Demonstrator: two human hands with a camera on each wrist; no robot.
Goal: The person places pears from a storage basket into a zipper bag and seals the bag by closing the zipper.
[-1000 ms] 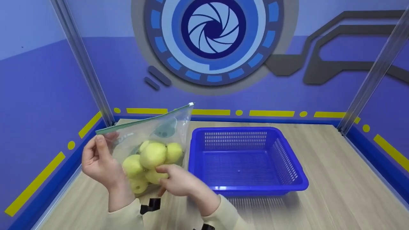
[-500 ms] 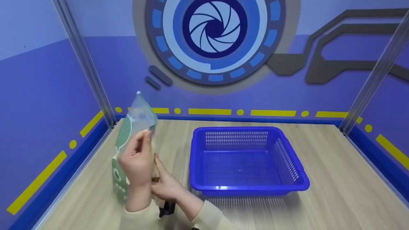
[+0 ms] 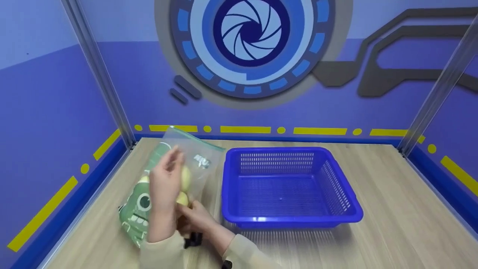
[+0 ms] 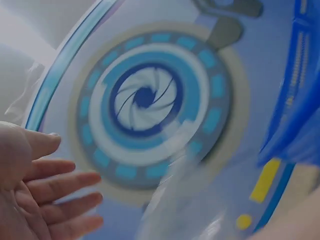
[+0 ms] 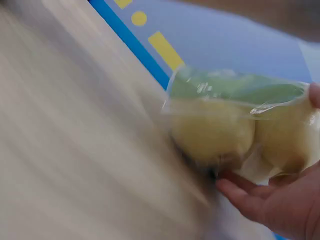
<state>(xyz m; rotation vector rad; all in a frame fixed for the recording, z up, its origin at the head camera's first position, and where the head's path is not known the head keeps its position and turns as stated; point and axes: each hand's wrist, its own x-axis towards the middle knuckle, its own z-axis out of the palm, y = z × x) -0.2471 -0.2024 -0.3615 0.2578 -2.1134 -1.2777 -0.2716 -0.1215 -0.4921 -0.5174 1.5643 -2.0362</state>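
A clear zip bag (image 3: pixel 136 215) with a green cartoon print leans left of the basket in the head view, its green zip edge at the top. Round yellow-green fruits (image 3: pixel 185 179) show through the plastic. My right hand (image 3: pixel 203 218) grips the lower part of the bag; in the right wrist view its fingers (image 5: pixel 245 197) lie under two of the fruits (image 5: pixel 212 132). My left hand (image 3: pixel 164 186) is in front of the bag and covers part of it. The left wrist view shows that hand (image 4: pixel 35 185) with spread fingers and nothing held.
A blue perforated plastic basket (image 3: pixel 295 219) stands on the wooden table (image 3: pixel 392 209) right of the bag. Painted blue-purple panels (image 3: pixel 123 86) enclose the table at the back and sides, with metal posts (image 3: pixel 101 74) at the corners.
The bag has turned, so its green printed face now points left and forward. My left hand has let go of its top edge and moved right; my right hand stays low on the bag.
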